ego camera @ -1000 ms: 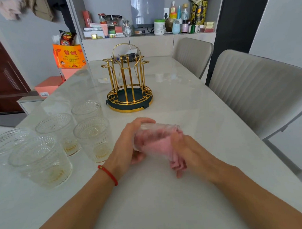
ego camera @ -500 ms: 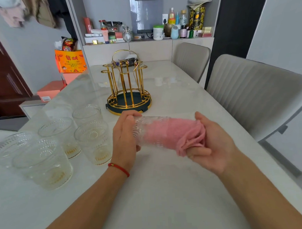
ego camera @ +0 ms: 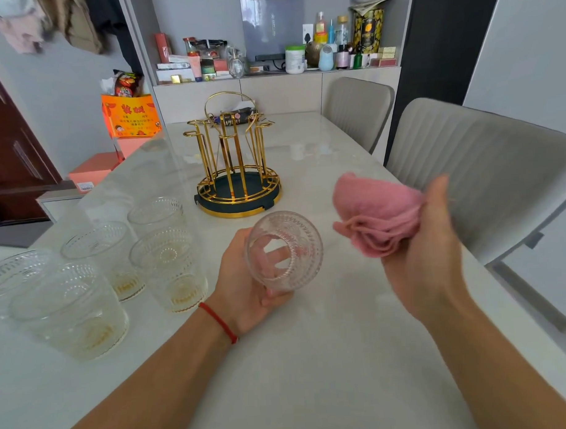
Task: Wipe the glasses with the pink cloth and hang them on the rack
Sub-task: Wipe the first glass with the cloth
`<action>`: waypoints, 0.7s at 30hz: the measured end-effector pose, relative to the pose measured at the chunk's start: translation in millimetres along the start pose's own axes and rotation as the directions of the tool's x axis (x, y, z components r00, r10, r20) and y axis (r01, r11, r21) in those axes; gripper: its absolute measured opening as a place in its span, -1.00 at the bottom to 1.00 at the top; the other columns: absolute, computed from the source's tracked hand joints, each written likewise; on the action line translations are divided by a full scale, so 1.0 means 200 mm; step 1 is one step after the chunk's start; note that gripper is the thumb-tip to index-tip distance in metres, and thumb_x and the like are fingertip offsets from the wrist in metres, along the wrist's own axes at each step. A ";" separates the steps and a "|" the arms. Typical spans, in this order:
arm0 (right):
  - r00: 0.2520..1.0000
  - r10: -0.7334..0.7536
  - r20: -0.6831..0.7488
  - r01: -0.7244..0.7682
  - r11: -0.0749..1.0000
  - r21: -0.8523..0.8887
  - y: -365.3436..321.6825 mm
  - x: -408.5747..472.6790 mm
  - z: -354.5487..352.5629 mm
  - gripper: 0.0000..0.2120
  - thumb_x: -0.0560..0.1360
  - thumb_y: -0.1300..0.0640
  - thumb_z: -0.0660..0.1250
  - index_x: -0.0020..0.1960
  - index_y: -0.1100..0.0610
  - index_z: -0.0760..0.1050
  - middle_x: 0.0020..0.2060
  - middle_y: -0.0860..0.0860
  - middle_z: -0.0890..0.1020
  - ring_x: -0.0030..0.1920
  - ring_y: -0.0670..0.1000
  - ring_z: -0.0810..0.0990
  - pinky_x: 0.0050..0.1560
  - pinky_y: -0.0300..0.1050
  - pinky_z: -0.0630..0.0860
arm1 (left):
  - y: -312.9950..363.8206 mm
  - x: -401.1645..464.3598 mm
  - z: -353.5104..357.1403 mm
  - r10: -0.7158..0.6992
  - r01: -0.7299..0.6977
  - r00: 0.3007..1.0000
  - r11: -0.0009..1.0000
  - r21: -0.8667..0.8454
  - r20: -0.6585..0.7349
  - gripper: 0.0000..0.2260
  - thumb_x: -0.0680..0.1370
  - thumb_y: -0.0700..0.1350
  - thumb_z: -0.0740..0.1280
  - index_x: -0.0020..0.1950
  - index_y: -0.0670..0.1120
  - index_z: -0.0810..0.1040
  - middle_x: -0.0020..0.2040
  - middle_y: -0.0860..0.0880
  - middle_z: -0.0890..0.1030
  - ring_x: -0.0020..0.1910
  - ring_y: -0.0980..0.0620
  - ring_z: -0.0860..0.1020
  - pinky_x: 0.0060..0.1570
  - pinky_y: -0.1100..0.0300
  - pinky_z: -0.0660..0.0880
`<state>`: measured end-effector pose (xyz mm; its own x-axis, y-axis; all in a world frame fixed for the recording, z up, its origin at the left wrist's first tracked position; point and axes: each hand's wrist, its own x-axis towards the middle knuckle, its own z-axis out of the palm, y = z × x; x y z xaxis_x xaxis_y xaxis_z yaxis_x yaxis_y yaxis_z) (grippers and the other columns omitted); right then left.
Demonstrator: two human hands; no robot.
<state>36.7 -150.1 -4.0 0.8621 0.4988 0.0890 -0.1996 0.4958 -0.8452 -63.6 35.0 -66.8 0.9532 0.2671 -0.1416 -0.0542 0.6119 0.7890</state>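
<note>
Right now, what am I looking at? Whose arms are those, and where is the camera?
There is no machine here, just a person. The camera sits on the person's head and looks forward and down, so you see their two arms reaching out as if they were your own.

The left hand holds a clear glass tipped on its side, with its open mouth towards the camera. The fingers wrap round the back of it. The right hand grips a bunched pink cloth, held apart from the glass.

On the pale table, at the left, stand five more glasses, all upright. Further back is a gold rack with a dark round base. Nothing hangs on it yet. Grey chairs stand on the right.
</note>
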 end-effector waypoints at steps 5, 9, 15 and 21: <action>0.967 0.141 0.211 -0.079 0.958 -0.277 0.18 -0.04 0.02 -0.26 0.59 -0.29 0.03 0.51 0.26 0.33 0.29 0.23 0.59 0.36 0.30 0.50 0.32 0.14 0.46 | 0.01 0.01 0.03 0.114 -0.094 0.981 0.987 0.130 -0.157 -0.62 0.63 0.12 0.13 0.19 -0.12 0.54 -0.01 -0.25 0.45 -0.60 -0.02 0.33 -0.56 0.30 0.15; 0.832 0.259 0.490 -0.331 0.941 0.064 0.21 -0.03 0.00 -0.34 0.58 -0.22 0.16 0.56 0.12 0.30 0.48 0.19 0.43 0.34 0.17 0.42 0.19 0.17 0.34 | 0.01 0.00 0.01 0.176 -0.124 0.934 0.976 0.181 -0.312 -0.61 0.64 0.18 0.15 0.13 -0.11 0.55 -0.30 -0.20 0.41 -0.58 -0.05 0.32 -0.53 0.30 0.16; 0.930 0.112 0.351 0.089 0.856 -0.509 0.26 -0.03 0.01 -0.72 0.61 0.20 0.36 0.31 0.10 0.54 -0.09 0.06 0.62 -0.27 0.09 0.52 -0.33 -0.12 0.49 | 0.02 -0.03 0.01 0.171 -0.112 0.947 0.970 0.218 -0.273 -0.50 0.66 0.23 0.14 0.29 -0.14 0.56 -0.31 -0.16 0.49 -0.56 -0.06 0.35 -0.51 0.29 0.20; 0.909 0.323 0.264 -0.151 0.845 -0.513 0.21 -0.02 0.00 -0.81 0.65 0.17 0.28 0.11 0.27 0.60 -0.03 0.28 0.70 -0.09 0.25 0.72 -0.07 0.21 0.68 | 0.00 -0.09 0.05 0.313 -0.226 0.936 0.885 0.406 -0.161 -0.74 0.69 0.07 0.15 0.17 -0.01 0.57 -0.26 -0.11 0.50 -0.51 -0.02 0.37 -0.49 0.23 0.23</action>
<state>24.2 -131.9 -40.5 0.5962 0.8011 -0.0530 -0.0604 -0.0211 -0.9980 -76.8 22.3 -58.2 0.8272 0.5616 0.0184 -0.1431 0.1789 0.9734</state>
